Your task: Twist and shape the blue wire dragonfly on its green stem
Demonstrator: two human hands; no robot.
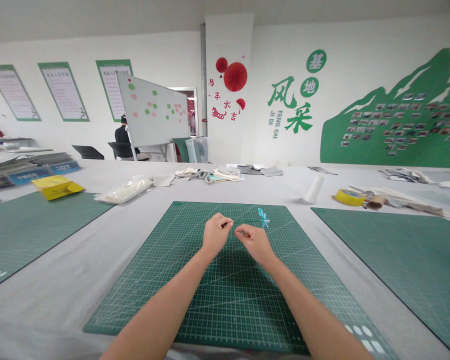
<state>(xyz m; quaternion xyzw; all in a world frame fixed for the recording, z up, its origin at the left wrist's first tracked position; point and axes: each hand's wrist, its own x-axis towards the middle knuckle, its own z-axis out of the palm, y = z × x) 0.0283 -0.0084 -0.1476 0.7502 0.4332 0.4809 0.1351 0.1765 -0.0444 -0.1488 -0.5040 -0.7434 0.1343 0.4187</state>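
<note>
My left hand [216, 233] is raised over the middle of a green cutting mat [195, 300], thumb and forefinger pinched together. From its fingertips a thin dark stem [247, 222] runs to the right. A small blue ornament, shaped like a flower or butterfly [263, 218], sits at the stem's far end, beyond my right hand. Closed in a pinch just beside the left fingertips is my right hand [255, 243]. Whatever lies between its fingers is too small to make out. The two hands are close but apart.
Two more cutting mats [41, 225] [405, 260] flank mine. A yellow packet [57, 187], a plastic-wrapped bundle [125, 190], fabric scraps [225, 173], a white roll [314, 189] and yellow tape [349, 197] lie farther back. A person [122, 132] sits near the whiteboard [155, 110].
</note>
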